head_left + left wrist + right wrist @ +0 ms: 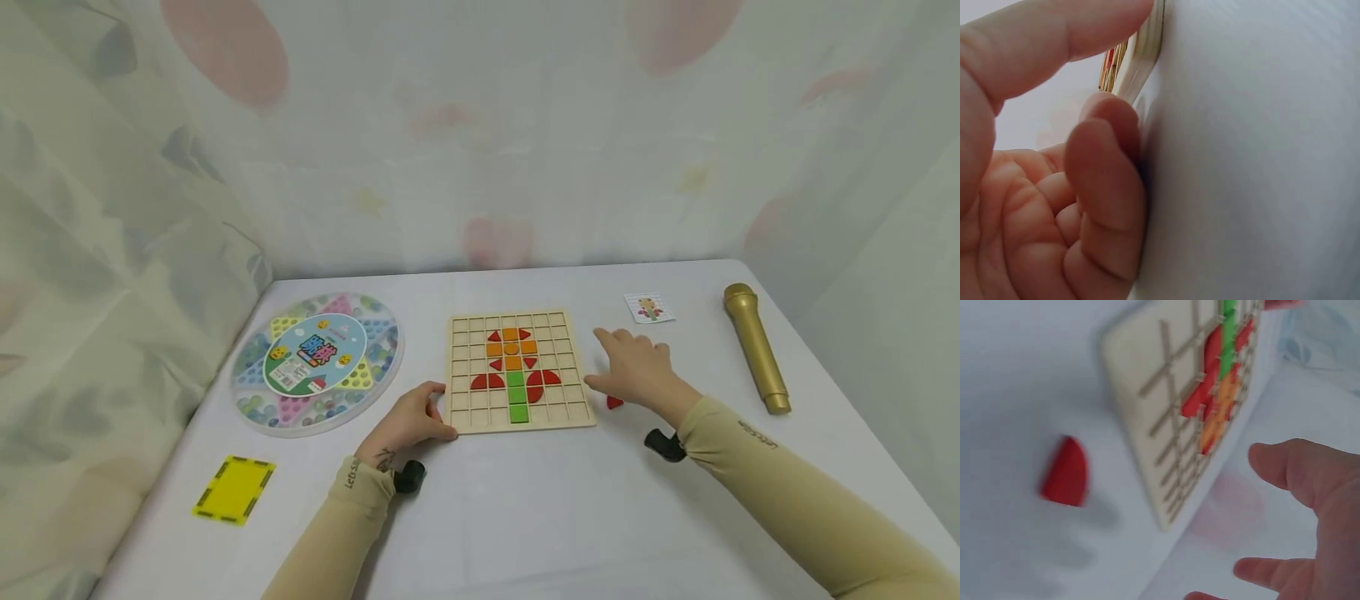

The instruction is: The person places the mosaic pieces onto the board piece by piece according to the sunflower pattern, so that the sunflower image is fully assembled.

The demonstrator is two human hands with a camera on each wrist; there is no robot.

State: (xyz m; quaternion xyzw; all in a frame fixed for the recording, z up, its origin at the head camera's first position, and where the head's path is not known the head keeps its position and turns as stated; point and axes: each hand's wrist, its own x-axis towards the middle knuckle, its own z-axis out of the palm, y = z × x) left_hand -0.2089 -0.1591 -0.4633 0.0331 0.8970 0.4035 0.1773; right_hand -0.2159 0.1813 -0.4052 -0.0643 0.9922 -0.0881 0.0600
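A square wooden grid board (pixel 561 410) lies flat on the table, with a flower pattern of red, orange and green pieces on it. At its near left corner my left hand (pixel 408 419) holds the board, thumb on the front edge and fingers along the left side. My right hand (pixel 639 372) hovers beside the board's right edge, fingers spread and nothing between them. Below that hand a loose red quarter-circle piece (pixel 1066 474) lies on the white cloth, partly hidden in the head view. Green squares (pixel 517 393) form the stem; red pieces (pixel 543 382) flank it.
Behind the right hand lies a small picture card (pixel 649 307) showing a flower pattern. A gold microphone (pixel 757 350) is at the far right. On the left are a round Chinese checkers set (pixel 318 358) and a yellow square frame tile (pixel 235 490). Curtains surround the table.
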